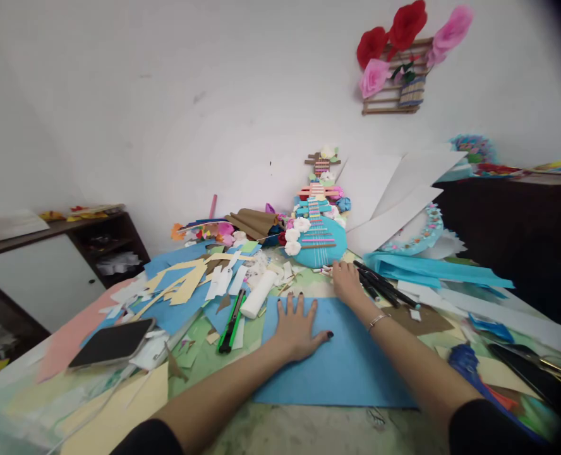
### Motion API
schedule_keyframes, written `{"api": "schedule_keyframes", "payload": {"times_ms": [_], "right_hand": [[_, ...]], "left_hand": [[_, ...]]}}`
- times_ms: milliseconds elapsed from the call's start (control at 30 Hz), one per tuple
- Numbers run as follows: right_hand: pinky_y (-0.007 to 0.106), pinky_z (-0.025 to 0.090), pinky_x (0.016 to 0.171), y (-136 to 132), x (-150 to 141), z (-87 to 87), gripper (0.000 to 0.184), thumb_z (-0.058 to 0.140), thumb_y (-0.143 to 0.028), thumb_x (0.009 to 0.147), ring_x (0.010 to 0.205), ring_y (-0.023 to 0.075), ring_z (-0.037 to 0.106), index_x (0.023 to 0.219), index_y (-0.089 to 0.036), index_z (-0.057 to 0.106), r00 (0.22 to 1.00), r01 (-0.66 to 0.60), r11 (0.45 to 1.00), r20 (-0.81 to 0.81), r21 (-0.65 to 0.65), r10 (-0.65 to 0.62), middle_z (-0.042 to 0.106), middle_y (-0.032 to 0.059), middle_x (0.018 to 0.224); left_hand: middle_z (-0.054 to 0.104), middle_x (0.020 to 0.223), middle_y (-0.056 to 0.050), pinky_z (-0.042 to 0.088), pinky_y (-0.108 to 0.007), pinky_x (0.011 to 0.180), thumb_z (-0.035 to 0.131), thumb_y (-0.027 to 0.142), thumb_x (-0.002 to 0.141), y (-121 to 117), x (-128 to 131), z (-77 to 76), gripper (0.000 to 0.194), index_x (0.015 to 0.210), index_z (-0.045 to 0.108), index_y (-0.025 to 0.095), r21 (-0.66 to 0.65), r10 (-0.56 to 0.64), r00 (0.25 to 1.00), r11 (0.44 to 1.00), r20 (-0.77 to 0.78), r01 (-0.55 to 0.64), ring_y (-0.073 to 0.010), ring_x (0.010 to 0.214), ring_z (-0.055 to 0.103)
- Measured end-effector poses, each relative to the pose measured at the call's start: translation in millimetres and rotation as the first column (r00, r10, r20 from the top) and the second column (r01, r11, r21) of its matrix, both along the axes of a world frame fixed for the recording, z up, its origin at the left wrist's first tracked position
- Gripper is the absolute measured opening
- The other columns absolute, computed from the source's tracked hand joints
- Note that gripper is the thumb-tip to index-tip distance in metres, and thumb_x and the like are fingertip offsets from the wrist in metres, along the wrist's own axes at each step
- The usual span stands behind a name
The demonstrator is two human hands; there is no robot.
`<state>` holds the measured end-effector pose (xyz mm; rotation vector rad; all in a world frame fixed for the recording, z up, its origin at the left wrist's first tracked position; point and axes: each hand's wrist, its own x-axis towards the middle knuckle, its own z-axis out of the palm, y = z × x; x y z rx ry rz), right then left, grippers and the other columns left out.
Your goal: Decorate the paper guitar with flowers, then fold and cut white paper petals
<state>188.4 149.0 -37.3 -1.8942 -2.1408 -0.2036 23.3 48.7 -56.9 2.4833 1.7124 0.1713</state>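
Locate blue sheet (351, 373) lying flat on the surface (309, 433), toward the middle of the near edge. Treat as probably light, thin, easily creased; hold by the bare near-left corner. Note left hand (295, 330) spread flat near its far-left corner, gripping nothing; right hand (347, 281) just beyond its far edge, impossible to tell whether grasping. See green cutter (232, 323) left, black pens (381, 284) right, blue lute-shaped ornament (321, 240) toward the surface's far edge.

A plain black fabric left sleeve (150, 440) shows at seven o'clock, a matching black right sleeve (491, 428) at four, both leaving the forearms (223, 387) bare. A thin, shiny metal bracelet (376, 321) circles the right wrist (363, 308). Dark polish (330, 334) coats the left hand's (295, 330) nails.
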Motion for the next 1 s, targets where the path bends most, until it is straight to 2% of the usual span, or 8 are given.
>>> {"api": "schedule_keyframes", "payload": {"times_ms": [233, 300, 367, 433, 500, 733, 833, 1000], "right_hand": [[0.034, 0.034, 0.096, -29.3, 7.1, -7.0, 0.043, 0.036, -0.004, 0.082, 0.117, 0.0244, 0.044, 0.123, -0.007, 0.049, 0.988, -0.148, 0.989, -0.045, -0.011, 0.147, 0.054, 0.0177, 0.121], [0.030, 0.034, 0.097, -40.2, 9.1, -15.8, 0.042, 0.036, -0.006, 0.083, 0.116, 0.0205, 0.047, 0.122, -0.008, 0.051, 0.979, -0.198, 0.979, -0.063, -0.045, 0.195, 0.055, 0.0157, 0.122], [0.030, 0.033, 0.100, -52.1, 10.3, -25.2, 0.039, 0.037, -0.012, 0.087, 0.120, 0.0195, 0.046, 0.123, -0.010, 0.051, 0.966, -0.251, 0.965, -0.076, -0.076, 0.246, 0.053, 0.0137, 0.128], [0.034, 0.029, 0.104, -62.6, 10.8, -32.5, 0.041, 0.037, -0.022, 0.090, 0.126, 0.0215, 0.040, 0.128, -0.012, 0.048, 0.957, -0.286, 0.953, -0.088, -0.098, 0.278, 0.047, 0.0124, 0.135], [0.040, 0.024, 0.107, -69.1, 11.4, -35.8, 0.045, 0.035, -0.030, 0.092, 0.131, 0.0239, 0.033, 0.133, -0.012, 0.044, 0.954, -0.294, 0.949, -0.101, -0.111, 0.284, 0.041, 0.0120, 0.141], [0.047, 0.015, 0.109, -61.9, 25.4, -30.9, 0.054, 0.030, -0.042, 0.093, 0.137, 0.0248, 0.023, 0.140, -0.016, 0.034, 0.973, -0.226, 0.958, -0.092, -0.179, 0.213, 0.031, 0.0094, 0.147], [0.050, 0.015, 0.107, -55.4, 32.4, -32.5, 0.056, 0.027, -0.043, 0.093, 0.138, 0.0259, 0.019, 0.142, -0.015, 0.030, 0.991, -0.124, 0.974, -0.073, -0.188, 0.112, 0.027, 0.0096, 0.148], [0.048, 0.020, 0.105, -49.5, 40.5, -37.0, 0.051, 0.034, -0.041, 0.092, 0.135, 0.0250, 0.026, 0.135, -0.014, 0.039, 0.993, -0.097, 0.986, -0.080, -0.137, 0.086, 0.034, 0.0117, 0.145]], "left_hand": [[0.022, 0.150, -0.013, 0.011, -0.063, 0.103, 0.022, 0.074, 0.078, 8.6, 24.8, -2.0, 0.080, 0.144, 0.021, 0.029, 0.039, -0.183, 0.983, 0.982, -0.002, 0.183, -0.0423, 0.136, 0.012], [0.034, 0.144, -0.010, 0.020, -0.056, 0.103, 0.029, 0.065, 0.083, 17.0, 21.8, -0.9, 0.066, 0.139, 0.032, 0.030, 0.125, -0.092, 0.995, 0.987, -0.048, 0.097, -0.0361, 0.132, 0.026], [0.049, 0.130, -0.012, 0.029, -0.049, 0.099, 0.033, 0.047, 0.090, 29.6, 9.7, 2.0, 0.046, 0.127, 0.047, 0.023, 0.229, 0.093, 0.993, 0.971, -0.075, -0.074, -0.0301, 0.121, 0.040], [0.052, 0.120, -0.020, 0.034, -0.048, 0.092, 0.031, 0.029, 0.092, 45.2, -7.9, 6.5, 0.039, 0.120, 0.051, 0.012, 0.274, 0.230, 0.970, 0.940, -0.075, -0.202, -0.0319, 0.114, 0.044], [0.053, 0.117, -0.022, 0.035, -0.047, 0.089, 0.034, 0.024, 0.090, 61.2, -25.5, 11.2, 0.036, 0.116, 0.053, 0.008, 0.301, 0.294, 0.952, 0.919, -0.090, -0.255, -0.0331, 0.112, 0.044], [0.063, 0.100, -0.021, 0.037, -0.041, 0.083, 0.041, 0.007, 0.083, 97.9, -59.0, 22.0, 0.027, 0.095, 0.065, 0.007, 0.288, 0.259, 0.941, 0.938, -0.219, -0.192, -0.0327, 0.106, 0.048], [0.062, 0.101, -0.022, 0.037, -0.039, 0.083, 0.046, 0.010, 0.082, 104.6, -70.0, 25.0, 0.023, 0.095, 0.065, 0.007, 0.292, 0.250, 0.936, 0.940, -0.247, -0.174, -0.0325, 0.106, 0.048], [0.061, 0.104, -0.020, 0.036, -0.038, 0.087, 0.051, 0.015, 0.082, 110.0, -77.4, 29.8, 0.021, 0.098, 0.064, 0.009, 0.303, 0.268, 0.928, 0.935, -0.261, -0.185, -0.0315, 0.110, 0.047]]}}
